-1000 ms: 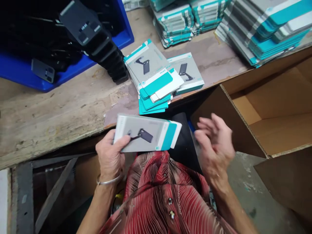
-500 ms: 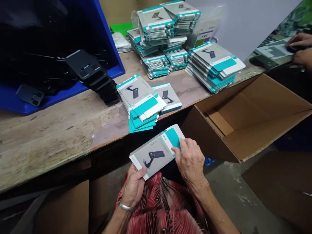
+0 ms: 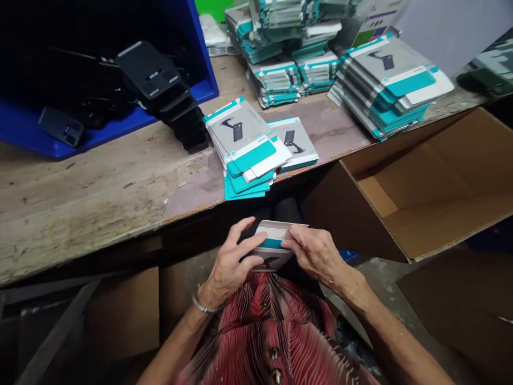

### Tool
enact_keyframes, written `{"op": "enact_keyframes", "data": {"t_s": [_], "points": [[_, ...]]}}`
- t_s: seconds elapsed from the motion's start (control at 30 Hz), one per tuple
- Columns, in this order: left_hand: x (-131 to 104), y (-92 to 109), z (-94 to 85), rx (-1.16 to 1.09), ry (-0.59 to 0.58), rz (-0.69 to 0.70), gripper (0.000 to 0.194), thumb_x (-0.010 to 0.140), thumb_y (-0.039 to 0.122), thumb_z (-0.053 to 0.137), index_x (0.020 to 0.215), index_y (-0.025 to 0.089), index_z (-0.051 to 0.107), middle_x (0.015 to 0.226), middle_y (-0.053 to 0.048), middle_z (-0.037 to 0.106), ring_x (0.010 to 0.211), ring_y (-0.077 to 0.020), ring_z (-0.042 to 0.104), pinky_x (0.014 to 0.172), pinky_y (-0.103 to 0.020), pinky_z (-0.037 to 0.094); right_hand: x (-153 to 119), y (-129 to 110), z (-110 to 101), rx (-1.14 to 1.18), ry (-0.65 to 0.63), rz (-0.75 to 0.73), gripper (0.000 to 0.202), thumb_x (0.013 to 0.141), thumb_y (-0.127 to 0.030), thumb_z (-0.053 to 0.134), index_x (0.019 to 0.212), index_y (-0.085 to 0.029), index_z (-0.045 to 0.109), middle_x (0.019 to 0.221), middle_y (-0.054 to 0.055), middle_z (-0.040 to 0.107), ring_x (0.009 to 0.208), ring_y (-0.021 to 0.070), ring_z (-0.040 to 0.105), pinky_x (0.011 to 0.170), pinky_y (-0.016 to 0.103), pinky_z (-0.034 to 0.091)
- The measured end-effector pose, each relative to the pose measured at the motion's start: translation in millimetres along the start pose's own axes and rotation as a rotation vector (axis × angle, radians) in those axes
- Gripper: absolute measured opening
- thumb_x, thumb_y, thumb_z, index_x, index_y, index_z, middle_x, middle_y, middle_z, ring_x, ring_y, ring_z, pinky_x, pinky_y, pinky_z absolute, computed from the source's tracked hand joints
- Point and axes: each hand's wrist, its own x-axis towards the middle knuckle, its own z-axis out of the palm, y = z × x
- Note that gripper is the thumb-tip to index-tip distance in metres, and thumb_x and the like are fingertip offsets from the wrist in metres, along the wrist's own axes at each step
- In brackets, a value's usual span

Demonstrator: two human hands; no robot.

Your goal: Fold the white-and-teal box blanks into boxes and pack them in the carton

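Observation:
A grey, white and teal packaging box [image 3: 274, 244] with a phone-holder picture is tipped in front of my lap, its end towards me. My right hand [image 3: 315, 248] pinches its right upper edge between thumb and fingers. On the other side my left hand [image 3: 236, 251] has its fingers spread, the fingertips at the box's left edge and face. Flattened boxes of the same print lie in a stack [image 3: 248, 144] on the bench edge ahead, overlapping another printed box [image 3: 294, 141].
A blue bin [image 3: 206, 64] of black phone holders lies tipped on the wooden bench [image 3: 100, 187], with a stack of black holders [image 3: 160, 85] at its mouth. More flattened boxes [image 3: 396, 85] are piled behind. An open cardboard carton [image 3: 436, 176] stands at right.
The box has turned from lying slanted, face up, to end-on towards me. My left hand has left its lower corner and moved up with fingers spread. The view has shifted.

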Motion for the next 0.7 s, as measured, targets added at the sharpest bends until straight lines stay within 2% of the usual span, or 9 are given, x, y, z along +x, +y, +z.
{"op": "enact_keyframes", "data": {"t_s": [0.07,0.13,0.2,0.3,0.43,0.57,0.63,0.7], "points": [[-2.6,0.0,7.6,-0.038,-0.026,-0.029,0.032,0.077,0.018,0.07,0.106,0.029,0.073,0.12,-0.005,0.063,0.109,-0.0222,0.059,0.1,-0.035,0.044,-2.8,-2.6,11.3,0.135,-0.006,0.061,0.014,0.086,-0.025,0.051,0.072,-0.021,0.052,0.066,-0.001,0.057,0.057,0.0114,0.048,0.059,0.024,0.036],[-6.5,-4.1,14.2,-0.042,0.019,-0.044,0.029,0.079,0.02,0.069,0.106,0.027,0.073,0.11,-0.005,0.066,0.102,-0.0199,0.061,0.094,-0.033,0.047,-5.0,-5.8,18.5,0.272,0.028,0.155,0.012,0.082,-0.025,0.055,0.07,-0.021,0.053,0.064,-0.002,0.056,0.057,0.0111,0.048,0.058,0.023,0.037],[-9.4,-9.9,18.0,-0.038,0.066,-0.013,0.031,0.079,0.021,0.069,0.11,0.027,0.07,0.11,-0.005,0.065,0.102,-0.019,0.06,0.091,-0.032,0.049,-5.5,-9.8,21.5,0.399,0.041,0.241,0.013,0.079,-0.025,0.056,0.067,-0.02,0.053,0.06,-0.003,0.052,0.056,0.0108,0.045,0.056,0.023,0.035],[-11.3,-18.0,18.6,0.022,0.074,0.123,0.037,0.082,0.016,0.066,0.116,0.029,0.066,0.117,-0.005,0.06,0.105,-0.0177,0.059,0.087,-0.03,0.051,-3.1,-15.5,22.8,0.566,-0.017,0.339,0.013,0.074,-0.027,0.058,0.066,-0.019,0.052,0.058,-0.004,0.049,0.054,0.0099,0.042,0.053,0.023,0.033],[-15.1,-24.6,14.6,0.211,-0.052,0.342,0.038,0.086,0.013,0.059,0.121,0.03,0.062,0.122,-0.007,0.055,0.102,-0.0162,0.061,0.085,-0.029,0.054,2.6,-17.5,26.2,0.592,-0.093,0.386,0.015,0.072,-0.026,0.058,0.063,-0.019,0.048,0.054,-0.005,0.044,0.052,0.0091,0.038,0.049,0.022,0.029],[-18.6,-24.8,12.6,0.36,-0.061,0.394,0.036,0.084,0.023,0.064,0.12,0.024,0.061,0.105,-0.007,0.058,0.084,-0.0133,0.061,0.072,-0.025,0.054,3.9,-11.0,30.3,0.469,-0.156,0.341,0.015,0.074,-0.02,0.057,0.062,-0.019,0.047,0.053,-0.006,0.043,0.052,0.0089,0.038,0.051,0.022,0.03],[-17.5,-24.9,13.3,0.368,-0.028,0.397,0.03,0.084,0.023,0.065,0.114,0.021,0.064,0.097,-0.005,0.058,0.08,-0.0128,0.06,0.069,-0.024,0.053,0.5,-8.1,32.0,0.355,-0.196,0.212,0.011,0.08,-0.018,0.055,0.07,-0.018,0.052,0.061,-0.004,0.05,0.057,0.0103,0.044,0.056,0.023,0.035],[-15.0,-26.1,14.8,0.337,0.012,0.362,0.025,0.083,0.021,0.065,0.108,0.02,0.067,0.095,-0.005,0.058,0.081,-0.013,0.061,0.071,-0.024,0.054,-5.2,-8.3,34.2,0.188,-0.21,0.009,0.005,0.086,-0.016,0.051,0.084,-0.017,0.056,0.076,0.001,0.059,0.069,0.0134,0.051,0.065,0.026,0.039]]}}
